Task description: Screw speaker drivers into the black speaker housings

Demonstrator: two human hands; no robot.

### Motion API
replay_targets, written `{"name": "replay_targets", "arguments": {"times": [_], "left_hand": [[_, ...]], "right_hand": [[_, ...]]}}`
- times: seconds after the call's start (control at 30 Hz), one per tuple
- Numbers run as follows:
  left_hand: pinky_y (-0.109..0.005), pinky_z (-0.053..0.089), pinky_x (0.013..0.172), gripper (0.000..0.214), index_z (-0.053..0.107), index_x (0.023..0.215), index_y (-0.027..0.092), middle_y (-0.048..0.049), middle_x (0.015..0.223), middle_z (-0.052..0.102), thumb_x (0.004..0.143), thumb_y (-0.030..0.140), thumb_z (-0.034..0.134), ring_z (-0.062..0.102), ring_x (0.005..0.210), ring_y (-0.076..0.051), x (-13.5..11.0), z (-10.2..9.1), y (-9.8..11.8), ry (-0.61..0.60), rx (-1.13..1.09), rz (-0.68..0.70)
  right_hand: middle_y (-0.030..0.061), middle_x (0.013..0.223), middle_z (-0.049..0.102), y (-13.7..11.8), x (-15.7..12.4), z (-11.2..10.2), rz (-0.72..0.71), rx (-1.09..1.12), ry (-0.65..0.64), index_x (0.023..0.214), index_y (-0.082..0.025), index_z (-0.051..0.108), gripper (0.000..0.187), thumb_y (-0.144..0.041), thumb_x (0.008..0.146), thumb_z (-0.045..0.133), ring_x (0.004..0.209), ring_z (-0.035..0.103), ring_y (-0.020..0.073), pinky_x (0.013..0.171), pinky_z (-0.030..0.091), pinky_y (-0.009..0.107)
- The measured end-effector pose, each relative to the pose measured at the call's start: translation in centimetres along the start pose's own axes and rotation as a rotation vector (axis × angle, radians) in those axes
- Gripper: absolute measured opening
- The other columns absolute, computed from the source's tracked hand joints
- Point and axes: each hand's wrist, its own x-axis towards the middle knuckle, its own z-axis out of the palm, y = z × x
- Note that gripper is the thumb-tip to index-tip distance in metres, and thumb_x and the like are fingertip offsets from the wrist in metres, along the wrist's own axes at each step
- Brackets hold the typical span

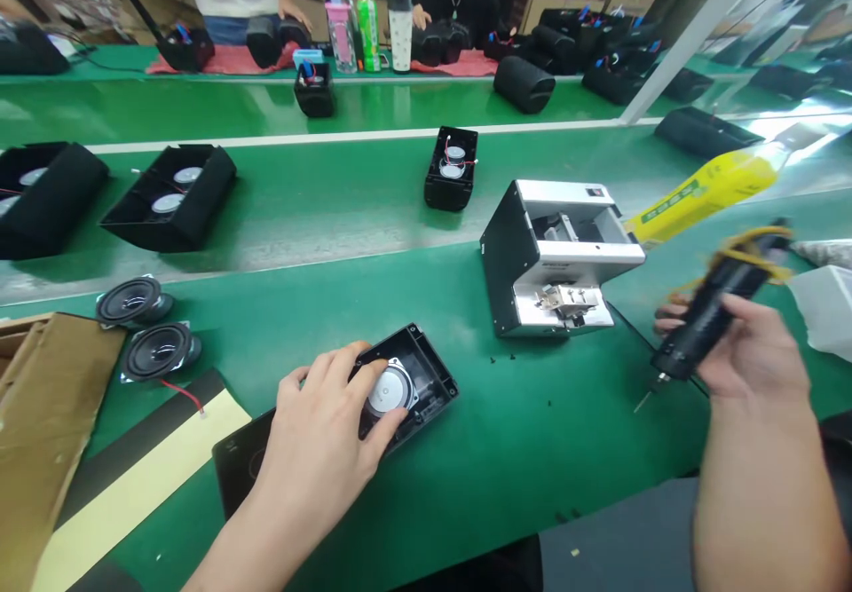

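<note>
My left hand (333, 414) grips a round speaker (391, 390) seated in a black plastic speaker housing (426, 352). Thumb and fingers curl around the speaker's rim, and my palm hides much of the housing's near part. In my right hand (752, 352) is a black electric screwdriver (712, 308), its thin bit slanting down above the green table. The screwdriver is somewhat blurred. Between the two hands, farther back, stands a silver and black screw feeder (565, 259). A few small dark screws (502, 359) lie on the table in front of it.
Two loose speakers (160, 351) lie left, beside a cardboard box (53, 397) and a yellow-and-black strip (146, 477). Black housings (179, 197) and a smaller housing (451, 169) stand on the conveyor belt (319, 193). A yellow bottle (712, 188) leans behind the feeder. Co-workers sit opposite.
</note>
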Motion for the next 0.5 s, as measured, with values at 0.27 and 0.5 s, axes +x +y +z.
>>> {"name": "replay_targets", "arguments": {"times": [0.27, 0.5], "left_hand": [[-0.062, 0.057, 0.092, 0.035, 0.074, 0.126, 0.022, -0.0162, 0.143, 0.069, 0.101, 0.043, 0.060, 0.069, 0.123, -0.040, 0.2, 0.3, -0.3, -0.022, -0.009, -0.002], [-0.066, 0.055, 0.103, 0.056, 0.050, 0.154, 0.032, -0.0140, 0.167, 0.047, 0.104, 0.057, 0.052, 0.053, 0.145, -0.042, -1.8, -0.6, -1.7, 0.058, -0.092, 0.067]], "right_hand": [[0.0244, 0.100, 0.069, -5.9, -6.1, 1.8, 0.208, 0.424, 0.248, 0.087, -0.051, 0.083, 0.052, -0.087, 0.078, 0.047, 0.142, 0.048, 0.0474, 0.084, 0.025, 0.060], [0.0090, 0.077, 0.060, -10.5, -9.1, 4.0, 0.210, -0.200, 0.480, 0.144, -0.045, 0.069, 0.081, -0.059, 0.103, 0.000, 0.077, 0.067, 0.0307, 0.057, 0.029, 0.043]]}}
